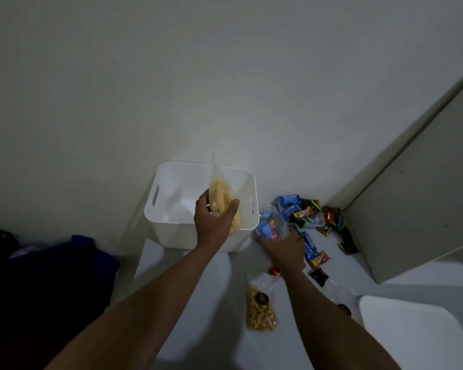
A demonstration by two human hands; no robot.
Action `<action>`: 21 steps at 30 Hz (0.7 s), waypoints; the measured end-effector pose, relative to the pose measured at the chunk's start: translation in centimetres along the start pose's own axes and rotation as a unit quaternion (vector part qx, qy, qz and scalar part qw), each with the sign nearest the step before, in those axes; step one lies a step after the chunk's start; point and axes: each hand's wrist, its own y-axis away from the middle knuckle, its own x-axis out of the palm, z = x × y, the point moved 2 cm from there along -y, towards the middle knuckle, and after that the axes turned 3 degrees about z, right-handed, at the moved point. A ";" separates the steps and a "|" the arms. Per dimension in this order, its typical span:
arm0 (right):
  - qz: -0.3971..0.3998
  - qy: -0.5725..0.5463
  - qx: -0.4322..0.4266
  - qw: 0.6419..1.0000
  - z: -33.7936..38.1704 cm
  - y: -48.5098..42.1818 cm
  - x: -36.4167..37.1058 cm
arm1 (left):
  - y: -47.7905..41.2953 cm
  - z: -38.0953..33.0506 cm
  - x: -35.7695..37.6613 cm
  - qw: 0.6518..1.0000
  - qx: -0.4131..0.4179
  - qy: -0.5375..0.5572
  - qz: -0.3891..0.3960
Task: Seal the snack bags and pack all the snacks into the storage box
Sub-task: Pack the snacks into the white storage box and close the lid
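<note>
Of the person only two arms show. The left forearm [171,289] and the right forearm [321,308] are bare from the picture's lower edge to the wrists, each wide near the camera and narrowing farther off. The left grip [214,222] shows its back and thumb; the right grip [284,249] shows its back alone. Dim light blurs nails and finer detail.

The left hand [214,222] grips a yellow bag [221,193] over the box [171,233]. The right hand [284,249] touches a candy bag [271,225] just right of that grip. Loose candy [332,217] lies past it. A nut bag [261,311] lies near its arm.
</note>
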 end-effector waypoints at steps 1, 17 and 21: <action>-0.011 0.026 0.013 1.000 -0.8 0.1 0.4 | -0.6 0.1 0.2 1.000 0.000 -0.009 0.001; -0.124 -0.081 -0.194 0.970 14.2 -3.1 -8.3 | -8.8 0.8 2.6 0.986 -0.074 -0.150 -0.003; -0.045 -0.101 -0.221 0.969 17.3 -5.5 -5.1 | -10.3 2.1 1.9 0.987 -0.064 -0.148 0.012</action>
